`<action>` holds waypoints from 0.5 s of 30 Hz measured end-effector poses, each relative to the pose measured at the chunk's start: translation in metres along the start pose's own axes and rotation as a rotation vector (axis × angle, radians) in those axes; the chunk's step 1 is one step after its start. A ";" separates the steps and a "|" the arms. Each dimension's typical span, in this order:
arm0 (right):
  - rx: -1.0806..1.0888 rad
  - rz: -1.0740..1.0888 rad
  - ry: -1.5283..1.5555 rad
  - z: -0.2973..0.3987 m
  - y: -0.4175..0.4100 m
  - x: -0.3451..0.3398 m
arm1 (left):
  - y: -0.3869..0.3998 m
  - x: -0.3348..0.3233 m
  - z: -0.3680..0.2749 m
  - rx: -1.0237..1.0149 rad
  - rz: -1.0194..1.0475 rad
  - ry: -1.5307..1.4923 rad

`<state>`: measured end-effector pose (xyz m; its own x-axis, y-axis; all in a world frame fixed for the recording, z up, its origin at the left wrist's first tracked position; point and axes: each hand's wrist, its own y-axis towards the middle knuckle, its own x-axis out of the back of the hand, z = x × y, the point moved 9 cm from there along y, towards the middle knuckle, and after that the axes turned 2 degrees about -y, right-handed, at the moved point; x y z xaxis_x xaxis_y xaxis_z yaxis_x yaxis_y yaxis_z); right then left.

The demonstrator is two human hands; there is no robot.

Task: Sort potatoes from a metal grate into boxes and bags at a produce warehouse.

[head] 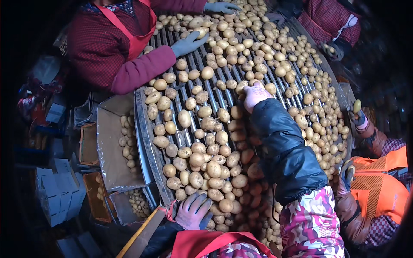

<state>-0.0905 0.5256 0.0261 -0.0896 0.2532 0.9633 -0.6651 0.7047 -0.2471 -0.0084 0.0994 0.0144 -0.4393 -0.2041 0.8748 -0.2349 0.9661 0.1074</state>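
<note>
Many potatoes (184,118) lie over a conveyor of parallel metal rollers (206,88). My right hand (256,95), in a pale pink glove with a dark sleeve over the forearm, reaches out over the middle of the rollers and touches potatoes there. Its fingertips are hidden, so whether it grips one does not show. Nearer my body, my left hand (193,211), gloved in pink and grey, rests with fingers spread at the lower left edge of the potato pile. Nothing is seen held in it. A dark shadow falls across the potatoes left of my right forearm.
A co-worker's gloved hand (190,43) touches a potato across the rollers at upper left. Other co-workers stand along the right side, one in an orange vest (380,183). Lined cartons (117,161) with potatoes stand left of the conveyor's metal rim (146,135). A yellow-edged bar (138,232) juts up at lower left.
</note>
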 end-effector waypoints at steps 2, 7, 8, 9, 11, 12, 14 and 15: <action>-0.004 0.017 -0.009 -0.002 0.000 -0.003 | 0.002 0.001 0.000 -0.006 0.003 -0.010; 0.007 -0.102 0.181 -0.019 -0.021 -0.013 | 0.005 0.003 -0.003 -0.013 -0.017 0.004; 0.025 -0.125 0.255 -0.023 -0.030 -0.012 | 0.006 0.005 -0.003 -0.018 -0.016 0.010; 0.041 -0.057 0.286 -0.028 -0.034 -0.016 | 0.007 0.004 -0.004 -0.018 -0.004 0.004; 0.134 0.086 0.635 -0.001 -0.070 -0.017 | 0.001 0.002 -0.002 -0.004 0.015 -0.011; 0.237 0.011 0.572 -0.006 -0.083 -0.018 | 0.004 0.001 -0.004 -0.011 0.003 -0.025; 0.408 -0.060 0.671 -0.003 -0.102 -0.023 | 0.004 0.000 -0.003 -0.004 -0.010 -0.017; 0.463 -0.090 0.849 -0.008 -0.108 -0.017 | 0.003 -0.002 -0.004 -0.014 -0.009 -0.027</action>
<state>-0.0108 0.4504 0.0352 0.4203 0.7331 0.5346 -0.8854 0.4602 0.0651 -0.0051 0.1037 0.0151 -0.4603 -0.2167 0.8609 -0.2272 0.9662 0.1217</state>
